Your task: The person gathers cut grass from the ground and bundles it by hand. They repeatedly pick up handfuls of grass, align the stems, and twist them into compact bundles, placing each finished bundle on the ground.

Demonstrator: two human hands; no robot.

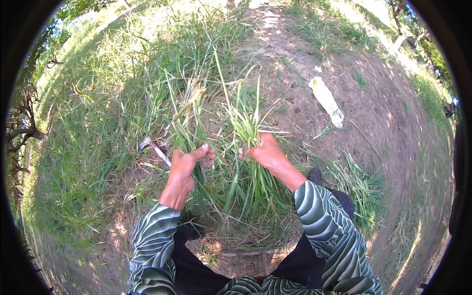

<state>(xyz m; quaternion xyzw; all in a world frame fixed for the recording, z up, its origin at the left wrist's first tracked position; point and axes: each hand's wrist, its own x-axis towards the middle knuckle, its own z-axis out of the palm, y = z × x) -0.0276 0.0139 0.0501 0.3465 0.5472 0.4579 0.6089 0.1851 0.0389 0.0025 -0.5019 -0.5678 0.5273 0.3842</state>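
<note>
Pinching left grass bunch [182, 127] with left hand [185, 166] grip, right grass bunch [246, 125] with right hand [264, 151] grip, both in front of lap. Probably partway through gathering: with loose grass [361, 189] already down beside right leg [343, 200], but plenty of standing grass [88, 169] uncut at left.

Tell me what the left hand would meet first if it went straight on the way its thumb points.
Most likely the grass bunch held in the right hand, just across from the left hand; depth is unclear, so it might pass above or below the blades.
</note>
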